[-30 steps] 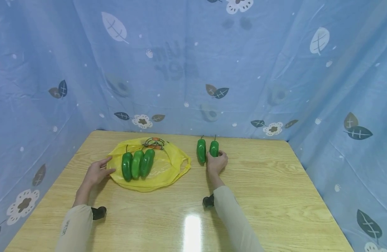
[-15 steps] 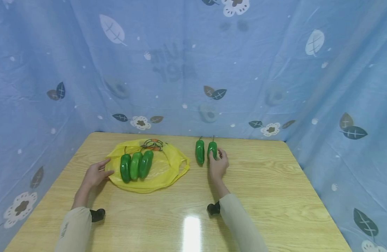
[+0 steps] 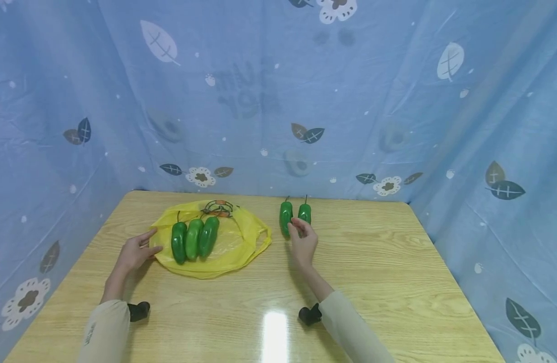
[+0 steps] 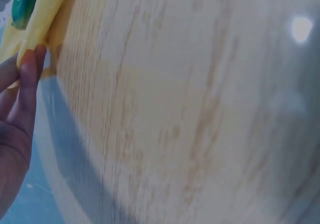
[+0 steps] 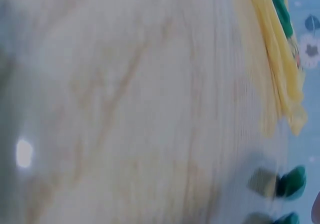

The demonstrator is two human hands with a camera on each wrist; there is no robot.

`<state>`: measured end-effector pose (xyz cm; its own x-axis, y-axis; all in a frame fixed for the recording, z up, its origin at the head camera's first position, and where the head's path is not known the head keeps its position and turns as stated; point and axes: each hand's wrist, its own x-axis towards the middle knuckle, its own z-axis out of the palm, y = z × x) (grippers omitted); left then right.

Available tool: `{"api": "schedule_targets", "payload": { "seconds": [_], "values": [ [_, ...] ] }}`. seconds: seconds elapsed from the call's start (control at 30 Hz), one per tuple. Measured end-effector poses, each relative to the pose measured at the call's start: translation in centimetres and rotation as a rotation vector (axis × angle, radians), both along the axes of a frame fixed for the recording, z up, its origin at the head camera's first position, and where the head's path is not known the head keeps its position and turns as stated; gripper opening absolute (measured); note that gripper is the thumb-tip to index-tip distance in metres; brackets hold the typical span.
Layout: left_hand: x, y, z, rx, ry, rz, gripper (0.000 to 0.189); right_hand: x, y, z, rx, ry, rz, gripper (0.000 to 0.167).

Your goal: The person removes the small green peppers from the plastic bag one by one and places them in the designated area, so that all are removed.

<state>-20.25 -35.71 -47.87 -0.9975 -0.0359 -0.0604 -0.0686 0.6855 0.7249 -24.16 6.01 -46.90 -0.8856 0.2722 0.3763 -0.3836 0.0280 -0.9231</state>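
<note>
A yellow plastic bag [image 3: 233, 254] lies flat on the table's left half, with three green peppers [image 3: 194, 239] side by side on it. My left hand [image 3: 134, 252] pinches the bag's left edge; the left wrist view shows yellow plastic [image 4: 44, 16] between its fingers. To the right of the bag, two more green peppers lie apart, stems toward the curtain. My right hand [image 3: 304, 244] is in front of these, its bent thumb and fingers near the left pepper [image 3: 285, 214] and partly covering the right one [image 3: 304, 212]. Nothing shows in its grasp.
The light wooden table [image 3: 387, 272] reflects a bright light near its front. A blue patterned curtain [image 3: 269, 101] surrounds its back and sides. A black wrist-worn device [image 3: 311, 315] sits at each forearm.
My right hand has come off the right pepper, leaving it on the table, and has moved left toward the other pepper. My left hand stays at the bag's edge.
</note>
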Motion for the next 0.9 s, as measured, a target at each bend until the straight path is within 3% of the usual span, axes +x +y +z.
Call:
{"api": "schedule_targets", "payload": {
  "seconds": [0.07,0.37,0.53,0.73,0.9],
  "values": [
    [0.0,0.0,0.0,0.007,0.002,0.0,0.069,0.4,-0.4,0.3,-0.012,-0.011,0.038,0.022],
    [-0.2,0.0,-0.1,0.024,-0.008,0.011,0.069,0.1,-3.0,-1.5,-0.009,-0.018,0.128,0.022],
    [-0.3,0.1,0.0,0.033,0.009,0.006,0.069,0.6,-4.5,-1.3,-0.003,0.024,0.188,0.022],
    [-0.2,0.2,-0.1,0.051,0.006,0.014,0.069,1.0,-6.2,-1.1,0.023,0.015,0.228,0.021],
    [0.0,0.0,0.0,0.054,0.004,0.016,0.069,1.8,-7.9,0.3,0.023,0.047,0.282,0.022]
  ]
}}
